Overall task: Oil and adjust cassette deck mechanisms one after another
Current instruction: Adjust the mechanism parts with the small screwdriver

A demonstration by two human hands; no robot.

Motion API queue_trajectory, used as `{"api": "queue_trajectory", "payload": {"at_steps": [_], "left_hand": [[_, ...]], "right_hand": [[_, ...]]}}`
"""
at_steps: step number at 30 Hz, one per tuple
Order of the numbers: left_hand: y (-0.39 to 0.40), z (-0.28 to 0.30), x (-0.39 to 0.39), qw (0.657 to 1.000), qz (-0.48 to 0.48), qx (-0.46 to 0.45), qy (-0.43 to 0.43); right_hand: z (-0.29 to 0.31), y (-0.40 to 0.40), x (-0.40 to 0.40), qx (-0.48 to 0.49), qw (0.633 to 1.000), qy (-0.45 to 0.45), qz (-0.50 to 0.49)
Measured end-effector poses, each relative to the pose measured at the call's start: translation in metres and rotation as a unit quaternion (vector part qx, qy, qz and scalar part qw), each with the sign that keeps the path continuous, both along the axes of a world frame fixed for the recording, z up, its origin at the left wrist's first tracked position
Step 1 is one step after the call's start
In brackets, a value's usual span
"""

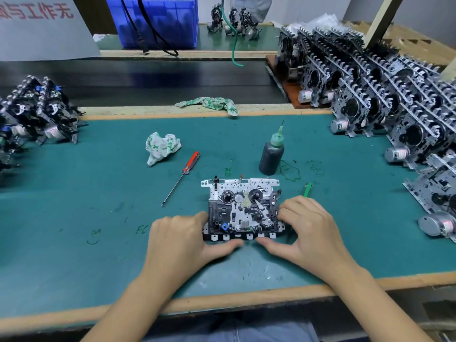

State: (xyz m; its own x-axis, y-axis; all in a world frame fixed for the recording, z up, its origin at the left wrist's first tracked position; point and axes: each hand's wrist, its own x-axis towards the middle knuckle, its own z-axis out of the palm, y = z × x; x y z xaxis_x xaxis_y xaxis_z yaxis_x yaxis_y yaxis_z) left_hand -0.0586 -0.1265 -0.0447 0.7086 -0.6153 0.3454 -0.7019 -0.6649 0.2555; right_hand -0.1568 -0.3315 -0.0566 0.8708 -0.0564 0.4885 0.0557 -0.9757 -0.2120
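A cassette deck mechanism (243, 209) lies flat on the green mat in front of me, reels and white gears facing up, key tabs along its near edge. My left hand (181, 239) holds its left side, thumb against the front tabs. My right hand (308, 230) grips its right side, thumb on the front edge too. A dark oil bottle (271, 154) with a green needle nozzle stands upright just beyond the mechanism. A red-handled screwdriver (181, 177) lies to the left of the mechanism.
A large stack of mechanisms (385, 102) fills the right side. A smaller group (34, 109) sits at the far left. A crumpled rag (161, 146) lies mid-mat, another (209, 103) on the far rim. A green tool (306, 190) lies behind my right hand. A blue bin (158, 21) stands behind.
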Motion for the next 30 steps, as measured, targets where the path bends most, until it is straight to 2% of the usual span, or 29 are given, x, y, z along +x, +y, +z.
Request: {"api": "queue_trajectory", "payload": {"at_steps": [3,10,15,20,25,30], "left_hand": [[0.006,0.000,0.003,0.998,-0.059,0.004,0.005],[0.009,-0.002,0.001,0.992,-0.123,-0.001,-0.039],[0.011,-0.003,-0.001,0.993,-0.099,-0.012,-0.060],[0.012,-0.004,0.000,0.995,-0.066,-0.009,-0.070],[0.010,-0.005,0.003,0.995,-0.051,-0.012,-0.086],[0.010,-0.006,0.005,0.993,-0.058,-0.007,-0.101]], "right_hand": [[0.000,0.000,0.000,-0.017,1.000,-0.011,-0.018],[-0.001,0.002,0.000,-0.048,0.997,-0.028,-0.046],[-0.001,-0.006,-0.005,-0.054,0.998,-0.009,0.024],[-0.003,-0.006,-0.004,-0.082,0.996,-0.034,0.017],[-0.004,-0.003,-0.003,-0.056,0.998,-0.036,-0.001],[-0.005,-0.007,-0.004,-0.011,0.999,0.002,0.039]]}}
